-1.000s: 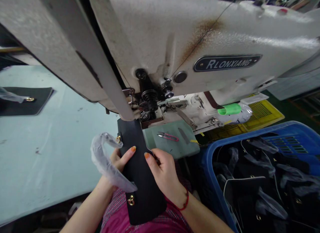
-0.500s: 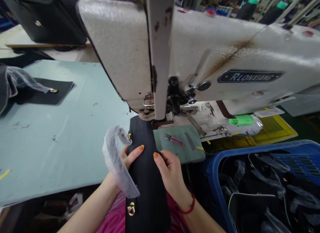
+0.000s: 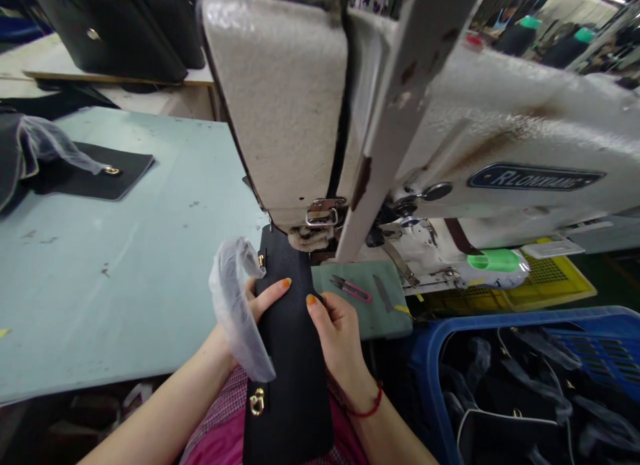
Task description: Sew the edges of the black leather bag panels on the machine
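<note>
L hand & R hand both closed on a blk panel, 1 on each long side. L thumb lies flat on its face, pointing up & inward; R thumb presses nr the R edge, fingers curled under. Fingers below the panel mostly hidden. Panel runs lengthwise from the lap up to the sewing machine, far end right by the lower part of the machine head; can't tell if it's under the foot, as the head blocks the view.

Clear-wrapped handle arches off the panel's L side, over the L wrist, w/ gold hardware nr each end: upper fitting, lower fitting. Red bracelet on R wrist.

Pink-handled snips lie on a small pale-green plate, just R of the panel's far end. Pale worktop spreads to the L, w/ another dark piece on it, also w/ wrapped strap & gold fitting. Blue basket at lower R holds a pile of blk pieces w/ wrapped straps; yellow crate behind it.
</note>
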A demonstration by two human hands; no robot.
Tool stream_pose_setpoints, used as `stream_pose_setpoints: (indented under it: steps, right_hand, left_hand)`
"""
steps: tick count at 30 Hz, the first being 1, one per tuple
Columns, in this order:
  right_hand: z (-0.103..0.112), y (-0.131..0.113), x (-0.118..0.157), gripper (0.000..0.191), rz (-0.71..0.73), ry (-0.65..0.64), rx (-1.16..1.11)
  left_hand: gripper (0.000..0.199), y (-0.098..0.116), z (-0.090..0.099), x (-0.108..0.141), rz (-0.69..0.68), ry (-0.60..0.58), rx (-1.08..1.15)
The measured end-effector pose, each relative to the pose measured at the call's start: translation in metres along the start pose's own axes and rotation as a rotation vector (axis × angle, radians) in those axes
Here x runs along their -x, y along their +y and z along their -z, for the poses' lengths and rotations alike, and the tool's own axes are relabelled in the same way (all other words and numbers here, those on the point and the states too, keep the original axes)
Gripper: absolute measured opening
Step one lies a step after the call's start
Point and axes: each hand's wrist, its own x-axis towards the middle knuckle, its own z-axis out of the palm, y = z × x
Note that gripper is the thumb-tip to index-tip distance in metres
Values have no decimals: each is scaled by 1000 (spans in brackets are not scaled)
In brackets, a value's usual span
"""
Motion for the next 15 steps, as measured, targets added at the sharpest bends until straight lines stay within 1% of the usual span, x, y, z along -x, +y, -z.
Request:
stream_pose_setpoints:
  steps: [4, 7, 10, 15]
  right_hand:
    - [-2, -1, -11, 44, 21, 12, 1]
    - [-2, -3, -18, 45, 29, 3, -11]
    - [-2, -4, -25, 44, 33, -17, -38]
    - [-3, -7, -37, 42, 39, -47, -94]
  left_hand:
    - [58, 7, 0, -8, 9, -36, -35]
    - [61, 13, -1, -13, -12, -31, -47]
    - [68, 17, -2, -20, -17, -55, -47]
    - [74, 14, 4, -41, -63, -85, -70]
